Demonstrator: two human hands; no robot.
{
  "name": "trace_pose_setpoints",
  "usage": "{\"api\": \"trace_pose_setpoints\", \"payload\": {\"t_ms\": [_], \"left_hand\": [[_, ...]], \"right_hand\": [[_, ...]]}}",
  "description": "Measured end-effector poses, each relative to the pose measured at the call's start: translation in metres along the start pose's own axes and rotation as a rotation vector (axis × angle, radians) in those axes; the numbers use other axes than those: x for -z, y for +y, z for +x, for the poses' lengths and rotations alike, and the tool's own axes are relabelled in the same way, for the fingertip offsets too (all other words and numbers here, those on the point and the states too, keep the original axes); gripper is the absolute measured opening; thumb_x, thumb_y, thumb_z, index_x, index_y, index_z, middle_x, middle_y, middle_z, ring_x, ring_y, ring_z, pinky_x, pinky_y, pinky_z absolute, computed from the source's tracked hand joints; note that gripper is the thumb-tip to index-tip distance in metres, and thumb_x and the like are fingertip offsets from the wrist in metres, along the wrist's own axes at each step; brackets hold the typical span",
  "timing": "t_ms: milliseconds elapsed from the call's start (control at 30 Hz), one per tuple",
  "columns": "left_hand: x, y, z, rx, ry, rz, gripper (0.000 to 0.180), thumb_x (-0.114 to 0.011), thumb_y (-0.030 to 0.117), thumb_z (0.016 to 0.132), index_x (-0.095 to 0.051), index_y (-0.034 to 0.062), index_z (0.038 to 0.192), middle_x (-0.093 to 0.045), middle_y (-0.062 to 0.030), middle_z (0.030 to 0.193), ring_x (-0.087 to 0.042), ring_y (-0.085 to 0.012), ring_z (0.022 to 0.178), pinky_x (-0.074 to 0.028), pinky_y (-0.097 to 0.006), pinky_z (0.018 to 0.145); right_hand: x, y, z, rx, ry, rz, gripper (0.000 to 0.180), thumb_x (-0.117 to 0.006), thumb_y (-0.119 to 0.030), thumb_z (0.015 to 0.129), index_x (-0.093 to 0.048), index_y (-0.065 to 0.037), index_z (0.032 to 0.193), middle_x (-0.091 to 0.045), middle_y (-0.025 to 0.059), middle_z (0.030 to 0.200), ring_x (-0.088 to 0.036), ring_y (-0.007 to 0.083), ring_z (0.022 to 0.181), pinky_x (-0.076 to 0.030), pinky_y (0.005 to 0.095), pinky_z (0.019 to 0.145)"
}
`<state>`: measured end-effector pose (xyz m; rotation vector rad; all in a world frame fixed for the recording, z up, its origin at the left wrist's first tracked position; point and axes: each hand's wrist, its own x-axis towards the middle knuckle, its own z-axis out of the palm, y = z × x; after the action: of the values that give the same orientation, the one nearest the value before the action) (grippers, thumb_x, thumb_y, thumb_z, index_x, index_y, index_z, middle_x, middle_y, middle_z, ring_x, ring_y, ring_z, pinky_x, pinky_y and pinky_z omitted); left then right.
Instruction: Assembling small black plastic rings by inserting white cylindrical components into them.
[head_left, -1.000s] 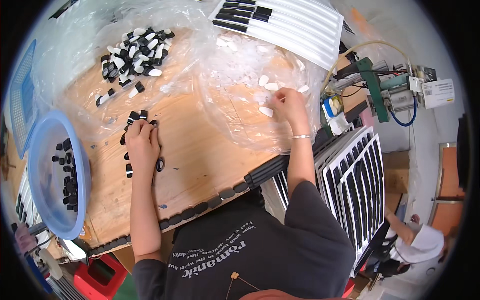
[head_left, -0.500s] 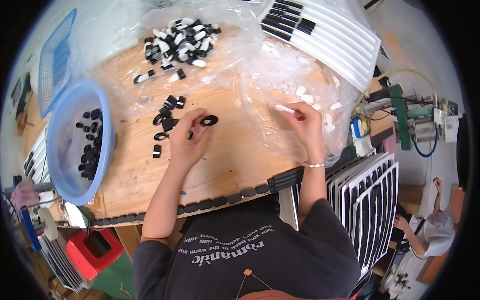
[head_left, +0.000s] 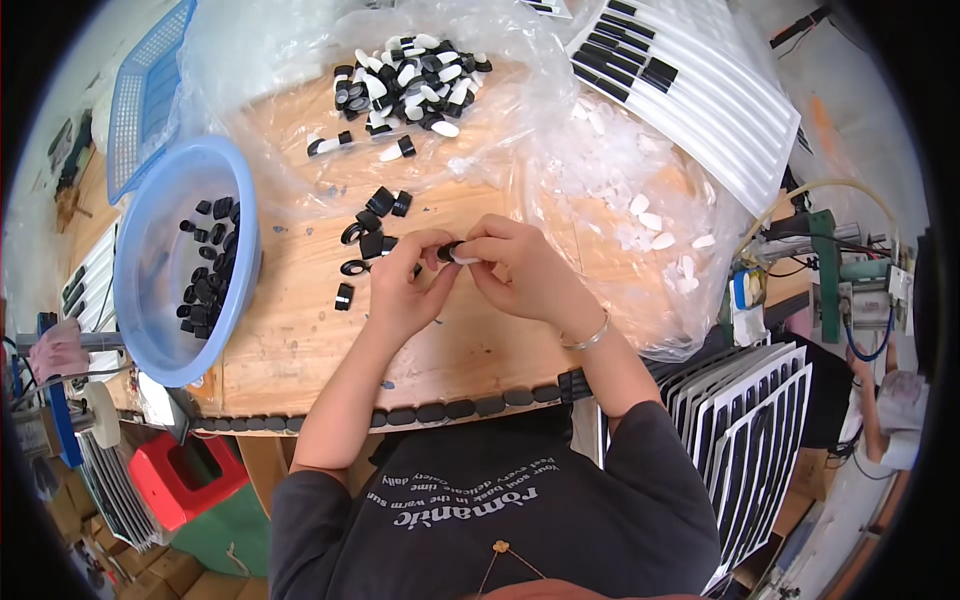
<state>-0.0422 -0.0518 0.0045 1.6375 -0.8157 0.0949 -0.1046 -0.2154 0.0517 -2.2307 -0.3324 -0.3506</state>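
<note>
Over the middle of the table my two hands meet. My left hand pinches a small black ring between thumb and fingers. Against that ring my right hand presses a small white oval piece, partly hidden by fingertips. Just left of my left hand lie several loose black rings and blocks. Farther off, a heap of black pieces with white ovals rests on clear plastic. Loose white ovals are spread on plastic to the right.
At left stands a blue basin with black pieces, beside a blue basket. A white ribbed tray with black strips lies far right. Upright trays stand right of me, a red stool lower left. Another person is at far right.
My right hand has moved left with the white piece and brought it to the black ring in my left hand. The whole view has shifted slightly.
</note>
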Motion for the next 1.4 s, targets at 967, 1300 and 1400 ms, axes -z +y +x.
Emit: {"api": "trace_pose_setpoints", "payload": {"t_ms": [967,1300,1400], "left_hand": [[-0.003,0.002,-0.004,0.218,0.031,-0.399,0.005,-0.050,0.002,0.093,-0.048,0.0041,0.097,-0.052,-0.0022,0.098,-0.044,-0.0060,0.083,-0.037,-0.019,0.074],[-0.001,0.005,-0.002,0.314,-0.074,-0.588,0.009,-0.050,-0.001,0.093,-0.051,0.0022,0.101,-0.051,0.0004,0.096,-0.047,-0.0034,0.083,-0.038,-0.016,0.074],[-0.002,0.007,-0.005,0.266,-0.045,-0.538,0.007,-0.051,-0.003,0.092,-0.052,0.0017,0.097,-0.052,0.0002,0.094,-0.047,-0.0038,0.081,-0.038,-0.016,0.072]], "right_hand": [[-0.035,0.008,-0.008,-0.229,0.431,0.689,0.025,-0.066,0.003,0.083,-0.052,0.000,0.103,-0.061,0.0066,0.100,-0.061,0.0106,0.088,-0.051,0.0223,0.077],[-0.024,0.008,-0.010,-0.027,0.373,0.292,0.024,-0.074,0.002,0.075,-0.059,0.000,0.093,-0.064,0.0114,0.098,-0.063,0.0141,0.085,-0.052,0.0240,0.073],[-0.022,0.007,-0.009,-0.035,0.391,0.367,0.020,-0.075,0.001,0.074,-0.062,-0.001,0.089,-0.065,0.0116,0.097,-0.064,0.0161,0.082,-0.052,0.0248,0.070]]}}
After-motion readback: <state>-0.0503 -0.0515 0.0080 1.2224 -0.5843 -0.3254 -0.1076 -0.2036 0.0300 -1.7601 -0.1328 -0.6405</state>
